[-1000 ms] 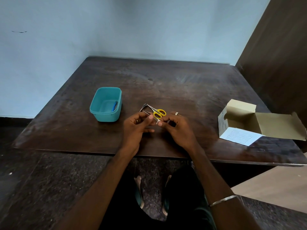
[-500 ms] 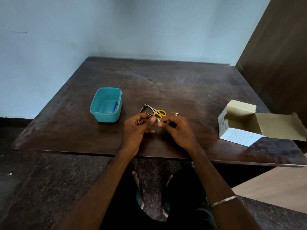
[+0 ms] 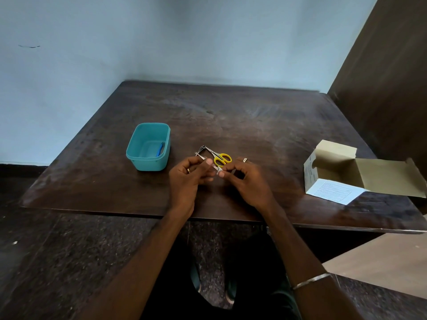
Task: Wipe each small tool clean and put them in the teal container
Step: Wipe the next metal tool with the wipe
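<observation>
A teal container (image 3: 141, 160) stands on the dark wooden table (image 3: 254, 125), left of centre, with a blue tool (image 3: 160, 149) lying inside it. Small yellow-handled scissors (image 3: 219, 157) lie on the table just beyond my hands, next to a small metal tool (image 3: 202, 149). My left hand (image 3: 187, 179) and my right hand (image 3: 247, 181) meet above the table's front part. Both pinch a small whitish piece (image 3: 216, 169) between thumbs and fingers; a thin metal tool (image 3: 200, 155) sticks out of my left hand.
An open cardboard box (image 3: 332, 174) with a printed sheet lies at the table's right side. A dark wooden panel (image 3: 383, 77) rises at the right. The table's front edge runs just under my wrists.
My hands have stayed in the same spot, with only slight finger movement on the small piece. The scissors and the container have not moved.
</observation>
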Demonstrator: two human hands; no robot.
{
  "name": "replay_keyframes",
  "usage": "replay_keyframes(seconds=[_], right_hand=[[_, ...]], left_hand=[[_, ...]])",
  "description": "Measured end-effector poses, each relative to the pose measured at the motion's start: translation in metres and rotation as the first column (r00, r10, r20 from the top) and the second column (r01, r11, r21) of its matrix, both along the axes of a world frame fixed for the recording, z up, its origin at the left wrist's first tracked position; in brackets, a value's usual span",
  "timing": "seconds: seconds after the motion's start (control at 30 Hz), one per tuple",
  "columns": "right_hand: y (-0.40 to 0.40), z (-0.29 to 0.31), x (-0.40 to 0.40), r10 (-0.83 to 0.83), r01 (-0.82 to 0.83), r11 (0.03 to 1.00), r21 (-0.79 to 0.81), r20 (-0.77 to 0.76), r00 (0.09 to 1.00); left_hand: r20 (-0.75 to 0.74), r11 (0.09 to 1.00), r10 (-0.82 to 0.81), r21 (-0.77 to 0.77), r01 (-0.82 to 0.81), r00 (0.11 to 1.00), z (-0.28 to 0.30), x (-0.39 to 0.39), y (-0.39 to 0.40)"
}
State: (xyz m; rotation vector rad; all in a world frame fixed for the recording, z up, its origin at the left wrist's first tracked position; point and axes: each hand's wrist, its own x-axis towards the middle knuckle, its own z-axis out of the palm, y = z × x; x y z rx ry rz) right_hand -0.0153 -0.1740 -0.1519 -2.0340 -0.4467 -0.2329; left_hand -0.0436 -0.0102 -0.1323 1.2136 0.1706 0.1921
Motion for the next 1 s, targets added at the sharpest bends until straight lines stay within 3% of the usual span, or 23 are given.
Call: replay_keyframes(seconds=[0.4, 0.67, 0.9, 1.0], right_hand=[[0.0012, 0.0047, -0.0065, 0.007, 0.011, 0.991, -0.136, 0.128, 0.992], [0.0004, 0.0023, -0.0055, -0.026, 0.038, 0.992, -0.120, 0.095, 0.995], [0.0000, 0.0017, -0.0051, -0.024, 0.037, 0.994, -0.107, 0.116, 0.993], [-0.0003, 0.0015, -0.0052, -0.017, 0.028, 0.995, -0.100, 0.113, 0.993]], left_hand=[[-0.005, 0.999, 0.008, 0.043, -0.008, 1.000, 0.0038, -0.0031, -0.0016], [-0.017, 0.996, 0.082, 0.041, -0.081, 0.996, 0.0031, -0.0024, -0.0035], [-0.021, 0.990, -0.001, 0.144, 0.004, 1.000, 0.0022, -0.0029, -0.0043], [-0.019, 0.993, 0.030, 0.119, -0.028, 0.999, 0.0032, -0.0032, -0.0046]])
